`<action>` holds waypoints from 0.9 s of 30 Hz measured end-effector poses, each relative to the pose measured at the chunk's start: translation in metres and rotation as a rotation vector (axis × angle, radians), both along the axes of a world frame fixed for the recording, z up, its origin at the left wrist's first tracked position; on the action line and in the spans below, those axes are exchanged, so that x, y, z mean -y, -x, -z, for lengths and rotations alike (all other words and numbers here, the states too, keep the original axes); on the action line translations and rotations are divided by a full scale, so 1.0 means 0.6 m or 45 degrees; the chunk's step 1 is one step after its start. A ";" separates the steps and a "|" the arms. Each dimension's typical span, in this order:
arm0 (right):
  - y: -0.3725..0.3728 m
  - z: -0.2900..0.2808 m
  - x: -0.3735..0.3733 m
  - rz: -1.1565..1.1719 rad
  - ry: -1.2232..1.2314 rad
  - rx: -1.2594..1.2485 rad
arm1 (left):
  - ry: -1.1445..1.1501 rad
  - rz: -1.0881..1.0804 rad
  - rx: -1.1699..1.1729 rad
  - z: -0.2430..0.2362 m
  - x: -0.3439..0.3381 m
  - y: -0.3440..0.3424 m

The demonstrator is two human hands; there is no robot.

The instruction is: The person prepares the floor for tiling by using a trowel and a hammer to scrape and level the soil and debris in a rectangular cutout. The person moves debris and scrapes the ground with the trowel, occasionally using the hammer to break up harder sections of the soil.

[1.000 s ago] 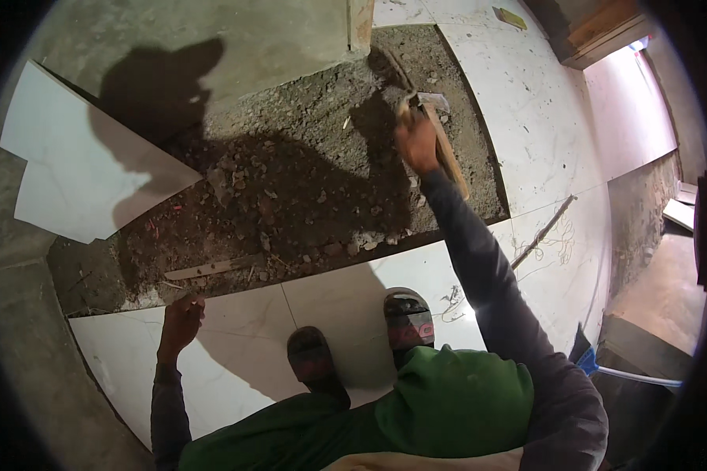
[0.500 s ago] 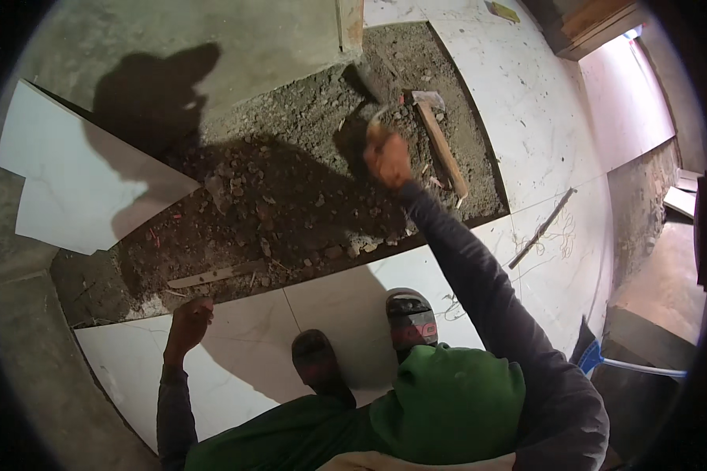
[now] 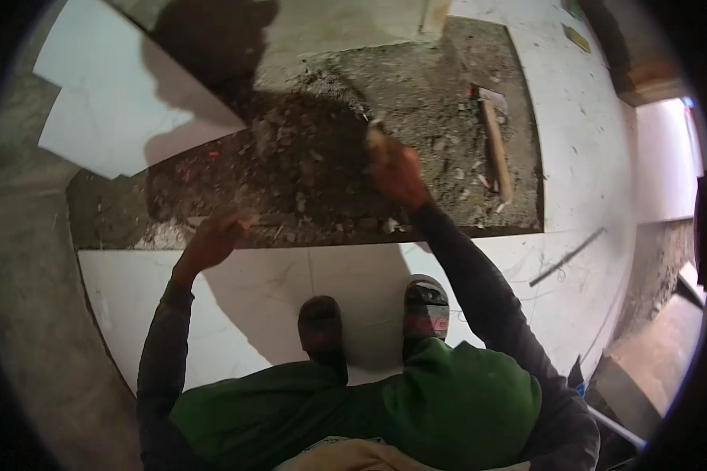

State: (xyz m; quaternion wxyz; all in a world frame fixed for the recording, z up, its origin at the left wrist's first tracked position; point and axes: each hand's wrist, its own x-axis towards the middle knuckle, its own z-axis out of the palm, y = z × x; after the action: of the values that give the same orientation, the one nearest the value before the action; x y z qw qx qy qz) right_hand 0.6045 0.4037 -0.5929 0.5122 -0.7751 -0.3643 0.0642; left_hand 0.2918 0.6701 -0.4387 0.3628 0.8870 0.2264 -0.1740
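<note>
Over the bed of rubble and mortar (image 3: pixel 291 169), my right hand (image 3: pixel 401 177) is closed around the handle of a trowel (image 3: pixel 376 135). Its dark blade points away from me and is blurred and lost in shadow. My left hand (image 3: pixel 214 243) has its fingers curled in, just above the near edge of the bed, beside a flat wooden strip (image 3: pixel 271 220). Whether anything is in those fingers I cannot make out. To the right of the trowel a wooden-handled hammer (image 3: pixel 496 149) lies on the mortar.
White marbled tiles (image 3: pixel 369 259) border the bed in front, under my sandals (image 3: pixel 320 320), and on the right. A cut tile (image 3: pixel 126 94) lies at the left. A thin dark rod (image 3: pixel 567 257) rests on the right tiles. A blue-headed broom (image 3: pixel 577 377) is at lower right.
The view has shifted. My right hand and trowel have come nearer to me, away from the hammer. My left hand has moved forward to the wooden strip over the bed's edge.
</note>
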 end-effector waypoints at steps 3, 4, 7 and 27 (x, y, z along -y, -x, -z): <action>-0.039 -0.051 0.037 0.185 0.183 -0.355 | 0.038 -0.209 -0.084 -0.026 -0.008 0.024; -0.043 -0.065 0.034 0.226 0.322 -0.505 | 0.053 -0.311 -0.043 -0.027 -0.016 0.038; 0.007 0.046 0.033 0.328 0.189 0.446 | -0.096 -0.247 -0.059 -0.004 -0.011 0.008; 0.136 -0.028 -0.012 -0.352 0.174 0.110 | -0.027 -0.234 0.252 0.076 0.008 0.005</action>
State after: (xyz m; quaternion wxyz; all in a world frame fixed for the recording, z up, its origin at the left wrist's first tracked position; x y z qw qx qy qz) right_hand 0.5228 0.4108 -0.5764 0.4282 -0.7527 -0.4841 0.1253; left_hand 0.2888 0.6655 -0.4846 0.3883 0.8792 0.2718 -0.0492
